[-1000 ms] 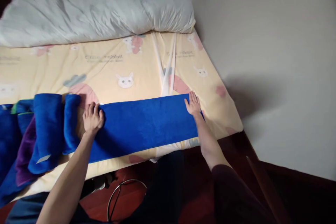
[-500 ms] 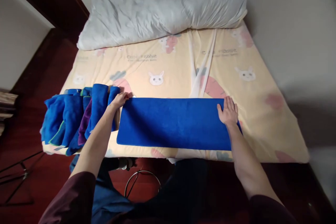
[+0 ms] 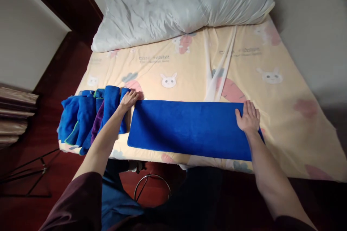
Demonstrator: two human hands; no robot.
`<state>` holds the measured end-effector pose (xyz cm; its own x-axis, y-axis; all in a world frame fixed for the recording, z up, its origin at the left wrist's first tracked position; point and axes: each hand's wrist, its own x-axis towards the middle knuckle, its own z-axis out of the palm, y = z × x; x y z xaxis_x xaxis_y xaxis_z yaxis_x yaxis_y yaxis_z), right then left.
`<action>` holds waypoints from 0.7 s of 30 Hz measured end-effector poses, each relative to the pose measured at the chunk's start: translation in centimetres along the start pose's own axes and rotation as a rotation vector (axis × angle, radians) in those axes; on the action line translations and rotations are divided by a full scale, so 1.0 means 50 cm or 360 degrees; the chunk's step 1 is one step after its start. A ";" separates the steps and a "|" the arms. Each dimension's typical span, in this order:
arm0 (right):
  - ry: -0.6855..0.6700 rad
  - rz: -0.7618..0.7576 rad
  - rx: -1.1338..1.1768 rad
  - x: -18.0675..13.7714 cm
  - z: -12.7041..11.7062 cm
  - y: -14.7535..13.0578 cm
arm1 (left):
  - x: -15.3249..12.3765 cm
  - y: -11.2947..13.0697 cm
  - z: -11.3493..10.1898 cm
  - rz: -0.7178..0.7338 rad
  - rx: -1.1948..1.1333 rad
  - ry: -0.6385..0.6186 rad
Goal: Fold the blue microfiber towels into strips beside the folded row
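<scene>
A blue towel [image 3: 189,128], folded into a long flat strip, lies along the near edge of the bed. My right hand [image 3: 249,116] rests flat on its right end, fingers stretched out. At the far left corner of the strip is my left hand [image 3: 130,99], fingers extended, between the towel and a pile of blue towels [image 3: 85,115]. That hand overlaps the nearest rolled towel in the pile; whether it presses on it I cannot tell. A purple cloth [image 3: 97,119] shows among the blue ones.
The bed [image 3: 189,72] has a cream rabbit-and-carrot sheet. A grey-white quilt [image 3: 184,3] lies at the back. Below the near edge are a round metal ring [image 3: 152,177] and, at left, a thin black stand [image 3: 40,166]. A wall [image 3: 314,32] borders the right side.
The view has swung a little left, so everything sits further right. My left hand's fingers have loosened from a bent grip at the towel's corner and reach out more. My right hand stays flat.
</scene>
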<state>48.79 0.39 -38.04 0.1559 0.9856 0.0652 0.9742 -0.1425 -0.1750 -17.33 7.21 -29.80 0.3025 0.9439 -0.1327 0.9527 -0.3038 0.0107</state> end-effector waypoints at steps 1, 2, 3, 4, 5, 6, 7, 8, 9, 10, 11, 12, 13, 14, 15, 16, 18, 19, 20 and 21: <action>-0.0001 -0.0001 0.0007 0.000 0.001 0.001 | -0.009 0.031 -0.001 -0.0100 -0.0016 0.0114; 0.0000 -0.0002 0.0013 0.000 0.002 0.002 | -0.020 0.068 0.002 -0.0190 -0.0047 0.0232; 0.0004 -0.0004 0.0018 0.000 0.004 0.003 | -0.033 0.111 0.010 -0.0269 -0.0096 0.0373; 0.0010 -0.0007 0.0022 0.000 0.006 0.004 | -0.046 0.154 0.022 -0.0274 -0.0142 0.0460; 0.0016 -0.0008 0.0025 0.000 0.007 0.005 | -0.058 0.193 0.039 -0.0164 -0.0186 0.0435; 0.0021 -0.0007 0.0028 0.000 0.009 0.007 | -0.068 0.226 0.058 -0.0058 -0.0230 0.0382; 0.0024 -0.0004 0.0031 0.001 0.011 0.008 | -0.076 0.250 0.078 -0.0049 -0.0275 0.0360; 0.0022 -0.0004 0.0033 0.001 0.013 0.009 | -0.081 0.263 0.097 -0.0098 -0.0321 0.0360; 0.0018 -0.0007 0.0033 0.002 0.014 0.011 | -0.084 0.265 0.114 -0.0184 -0.0364 0.0385; 0.0011 -0.0011 0.0029 0.002 0.015 0.011 | -0.084 0.258 0.128 -0.0287 -0.0400 0.0424; 0.0005 -0.0012 0.0021 0.003 0.015 0.011 | -0.083 0.245 0.138 -0.0371 -0.0429 0.0460; -0.0002 -0.0010 0.0007 0.004 0.015 0.011 | -0.081 0.230 0.144 -0.0422 -0.0448 0.0481; -0.0009 -0.0007 -0.0012 0.005 0.013 0.010 | -0.079 0.214 0.147 -0.0440 -0.0459 0.0483; -0.0017 -0.0005 -0.0035 0.006 0.011 0.008 | -0.077 0.199 0.148 -0.0441 -0.0466 0.0471; -0.0028 -0.0004 -0.0061 0.006 0.007 0.006 | -0.074 0.186 0.147 -0.0444 -0.0468 0.0458; -0.0041 -0.0003 -0.0087 0.007 0.003 0.004 | -0.072 0.176 0.145 -0.0452 -0.0470 0.0446; -0.0070 -0.0001 -0.0137 0.009 -0.004 0.001 | -0.068 0.159 0.142 -0.0469 -0.0478 0.0430; -0.0084 0.0004 -0.0158 0.009 -0.007 0.000 | -0.065 0.152 0.141 -0.0469 -0.0486 0.0415; -0.0095 0.0012 -0.0173 0.009 -0.009 0.000 | -0.062 0.146 0.140 -0.0467 -0.0497 0.0396; -0.0101 0.0019 -0.0179 0.009 -0.010 0.001 | -0.058 0.141 0.140 -0.0466 -0.0509 0.0378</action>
<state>48.97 0.80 -37.52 0.1602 0.9871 0.0011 0.9851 -0.1598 -0.0637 -11.71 1.41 -36.26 -0.0162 0.9984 0.0535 0.9491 -0.0014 0.3150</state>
